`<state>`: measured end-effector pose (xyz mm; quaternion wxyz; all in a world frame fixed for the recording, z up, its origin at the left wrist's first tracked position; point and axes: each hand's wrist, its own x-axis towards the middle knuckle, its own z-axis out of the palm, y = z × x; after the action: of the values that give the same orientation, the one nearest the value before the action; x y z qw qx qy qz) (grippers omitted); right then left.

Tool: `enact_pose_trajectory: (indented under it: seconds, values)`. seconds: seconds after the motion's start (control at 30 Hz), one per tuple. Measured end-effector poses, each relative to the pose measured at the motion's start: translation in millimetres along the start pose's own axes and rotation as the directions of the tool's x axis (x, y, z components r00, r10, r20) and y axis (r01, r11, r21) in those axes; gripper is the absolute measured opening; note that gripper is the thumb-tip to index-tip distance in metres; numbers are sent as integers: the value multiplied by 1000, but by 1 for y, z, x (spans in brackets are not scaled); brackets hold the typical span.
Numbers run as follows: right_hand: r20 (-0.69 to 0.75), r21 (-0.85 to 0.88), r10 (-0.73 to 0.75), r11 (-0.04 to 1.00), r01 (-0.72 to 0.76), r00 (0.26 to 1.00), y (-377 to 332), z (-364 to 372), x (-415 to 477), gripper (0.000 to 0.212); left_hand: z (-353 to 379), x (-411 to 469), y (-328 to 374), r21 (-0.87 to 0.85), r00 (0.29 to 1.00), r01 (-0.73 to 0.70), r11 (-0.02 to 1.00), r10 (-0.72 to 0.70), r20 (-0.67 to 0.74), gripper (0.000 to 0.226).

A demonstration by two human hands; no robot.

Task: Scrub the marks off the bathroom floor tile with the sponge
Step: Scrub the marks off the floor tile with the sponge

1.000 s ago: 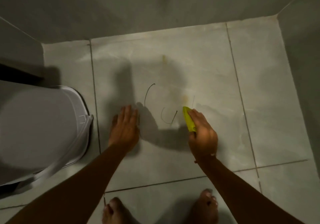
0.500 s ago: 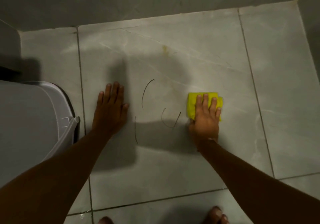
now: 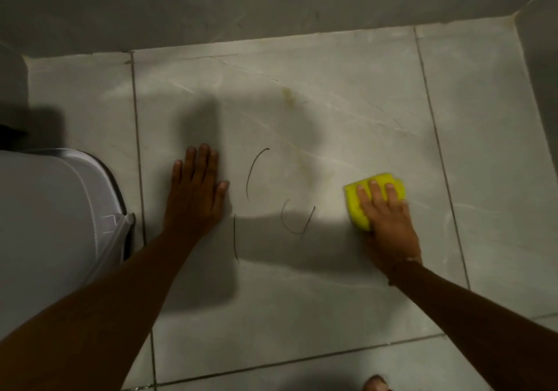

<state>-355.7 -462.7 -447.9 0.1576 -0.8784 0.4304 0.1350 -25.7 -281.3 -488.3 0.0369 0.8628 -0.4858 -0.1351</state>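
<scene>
Head view, looking down: fingers of the right hand (image 3: 385, 220) lie flat and slightly spread, pressing the yellow sponge (image 3: 359, 202) onto the floor tile (image 3: 302, 300). Sponge is a soft rectangular block, long axis slanting from near-left to far-right, sitting right of the marks (image 3: 297, 220). Those are thin dark pen-like curves and one straight stroke, between both hands. Left hand (image 3: 194, 197) is planted palm down, fingers together, thumb out. Tile is pale grey, glossy, marble-veined, with dark grout lines. Grey walls meet beyond it; a white toilet lid (image 3: 51, 224) sits at left.
</scene>
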Motion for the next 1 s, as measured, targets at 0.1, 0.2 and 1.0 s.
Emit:
enact_pose_trajectory:
  seconds: [0.1,0.2,1.0]
  values:
    - [-38,188,360,919,-347,932,-36,-9,58,89,6,0,-3,35,999,-20,999,21,-33,66]
    - [-74,82,69,995,-63,995,-64,-4,67,92,9,2,-8,51,998,-39,998,42,-51,65]
    - [-42,105,-72,992,76,997,-41,-35,130,84,15,2,-11,92,995,-52,994,60,-77,65]
